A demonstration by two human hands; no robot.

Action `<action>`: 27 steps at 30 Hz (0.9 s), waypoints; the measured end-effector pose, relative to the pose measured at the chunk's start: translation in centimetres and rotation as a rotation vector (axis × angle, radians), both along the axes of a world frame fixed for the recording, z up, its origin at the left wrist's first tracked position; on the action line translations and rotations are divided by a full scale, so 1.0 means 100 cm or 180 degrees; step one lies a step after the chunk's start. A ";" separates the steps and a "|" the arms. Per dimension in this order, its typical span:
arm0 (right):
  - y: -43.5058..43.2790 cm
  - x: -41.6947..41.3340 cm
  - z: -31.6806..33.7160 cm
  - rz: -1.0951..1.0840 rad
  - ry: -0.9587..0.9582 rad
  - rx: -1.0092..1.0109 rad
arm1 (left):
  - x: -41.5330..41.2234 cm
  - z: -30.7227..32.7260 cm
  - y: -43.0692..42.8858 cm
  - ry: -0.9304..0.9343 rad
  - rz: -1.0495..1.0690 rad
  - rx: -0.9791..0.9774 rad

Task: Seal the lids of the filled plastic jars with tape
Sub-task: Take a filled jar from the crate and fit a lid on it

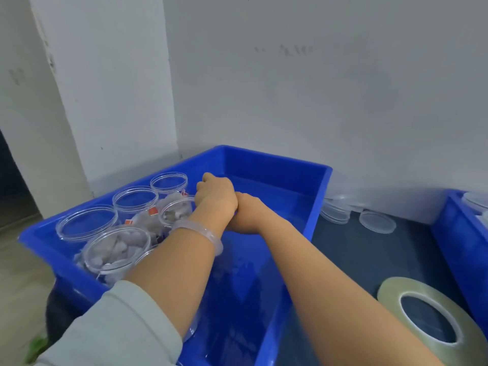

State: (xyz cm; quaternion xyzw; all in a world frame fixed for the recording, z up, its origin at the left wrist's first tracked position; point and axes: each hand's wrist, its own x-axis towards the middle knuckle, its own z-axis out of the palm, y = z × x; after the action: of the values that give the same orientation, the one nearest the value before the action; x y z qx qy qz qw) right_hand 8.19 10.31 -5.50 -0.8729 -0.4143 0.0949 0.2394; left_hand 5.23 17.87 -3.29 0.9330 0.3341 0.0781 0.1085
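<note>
We reach both hands into the blue plastic bin (320, 196). The clear round plastic jars (116, 249) stand upright along its left edge, some filled with pale sachets, just left of our left hand (216, 196), the nearer one. Its fingers curl, grip hidden. Our right hand (244, 220) is mostly covered, so we cannot tell. The clear tape roll (390, 289) lies flat at the near right of the worktop (356, 260), well apart.

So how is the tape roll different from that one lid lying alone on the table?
The tape roll is a ring with a big hole in the middle; the lid is a flat disc with no hole. The tape roll looks cloudy and yellowish; the lid looks clear. The tape roll lies near the front; the lid lies farther back, by the stacked lids. Both are round and lie flat on the dark table.
</note>
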 end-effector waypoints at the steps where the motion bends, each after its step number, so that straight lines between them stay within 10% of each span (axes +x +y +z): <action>1: -0.008 0.000 0.007 0.0123 0.0225 0.0308 | 0.000 0.007 -0.008 -0.0164 -0.0099 0.0034; 6: -0.068 0.011 0.040 0.0342 0.0461 0.1793 | 0.004 0.062 -0.069 -0.1064 -0.0908 0.0013; 12: -0.162 0.015 0.056 -0.0837 -0.0378 0.2746 | 0.002 0.107 -0.182 -0.2464 -0.2376 -0.0087; 15: -0.205 0.026 0.031 -0.1658 -0.0175 0.2722 | 0.002 0.070 -0.220 -0.3700 -0.2021 -0.0399; 20: -0.237 0.018 -0.048 -0.1850 0.0517 0.2627 | 0.030 -0.048 -0.234 -0.2701 -0.0836 -0.3242; 24: -0.253 0.045 -0.069 -0.1603 0.1726 0.2490 | 0.052 -0.094 -0.208 -0.2894 -0.0453 -0.3427; 27: -0.248 0.097 -0.075 -0.2636 0.0550 0.1997 | 0.062 -0.101 -0.202 -0.3012 -0.0658 -0.3424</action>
State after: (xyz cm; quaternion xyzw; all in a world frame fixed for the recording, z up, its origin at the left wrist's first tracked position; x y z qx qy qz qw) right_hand 17.85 -14.48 -13.02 -0.8389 -0.0219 -0.0646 0.5399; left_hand 11.43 -2.30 -13.44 0.6436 0.1536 0.2878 0.6924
